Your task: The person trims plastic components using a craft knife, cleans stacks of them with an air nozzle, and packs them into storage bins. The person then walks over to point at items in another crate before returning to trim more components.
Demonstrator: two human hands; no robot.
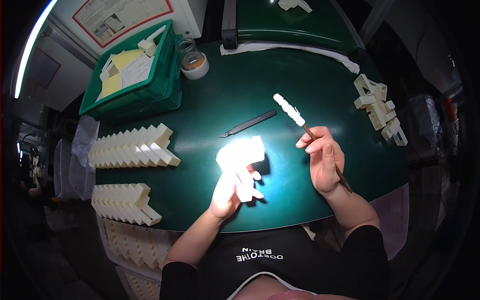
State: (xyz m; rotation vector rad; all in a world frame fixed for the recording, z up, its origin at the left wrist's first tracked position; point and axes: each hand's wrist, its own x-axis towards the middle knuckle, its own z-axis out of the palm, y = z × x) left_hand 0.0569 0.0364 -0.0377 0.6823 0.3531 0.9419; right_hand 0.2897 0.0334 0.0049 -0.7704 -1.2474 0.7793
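Under a bright glare, my left hand [226, 199] is closed around a white plastic part [245, 159]; its finer shape is washed out. To the right, my right hand [327, 162] grips a thin brown stick with a white wrapped tip [290, 109], pen-like, its lower end reaching back past the wrist. That tip points up and to the left, apart from the part. Between the hands and the far side of the table lies a black craft knife [250, 123], its blade end toward the left.
Two rows of cream plastic parts [135, 147] stand at the left. Behind them is a green bin [170, 75] holding papers, beside a glass jar [187, 47] on a white base. Loose cream parts [377, 107] lie at the right edge. A white cloth [300, 48] borders the green conveyor [295, 25].
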